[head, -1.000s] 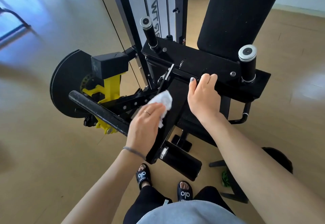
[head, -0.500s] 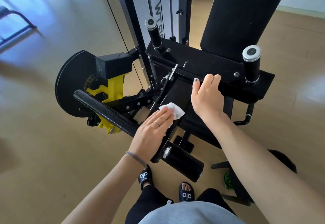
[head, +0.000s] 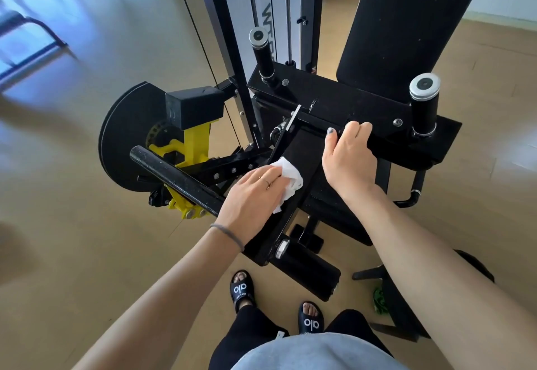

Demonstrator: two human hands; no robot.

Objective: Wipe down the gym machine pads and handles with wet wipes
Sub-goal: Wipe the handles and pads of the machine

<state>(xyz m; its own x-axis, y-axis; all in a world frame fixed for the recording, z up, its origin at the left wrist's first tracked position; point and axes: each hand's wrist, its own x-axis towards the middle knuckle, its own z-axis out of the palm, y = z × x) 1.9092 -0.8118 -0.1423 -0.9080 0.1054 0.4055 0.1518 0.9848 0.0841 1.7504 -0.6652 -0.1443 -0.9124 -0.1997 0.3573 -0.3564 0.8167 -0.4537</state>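
Observation:
My left hand (head: 250,195) presses a crumpled white wet wipe (head: 290,179) flat against the slanted black arm plate (head: 305,149) of the gym machine. My right hand (head: 348,160) grips the black crossbar (head: 316,121) at the seat's front edge, fingers curled over it. Two upright black handles with silver caps stand behind, one on the left (head: 263,53) and one on the right (head: 422,105). The tall black back pad (head: 406,21) rises at the top right. A black roller pad (head: 311,268) sits at the plate's lower end.
A long black bar (head: 174,178) juts out to the left over a yellow bracket (head: 197,143) and a black disc (head: 122,137). The weight-stack frame (head: 273,6) stands behind. My feet in black sandals (head: 242,288) are below the roller. A green object (head: 379,300) lies on the tan floor.
My left hand slid the wipe from the plate's left edge down and right onto its face, and its fingers flattened. My right hand kept its grip on the crossbar.

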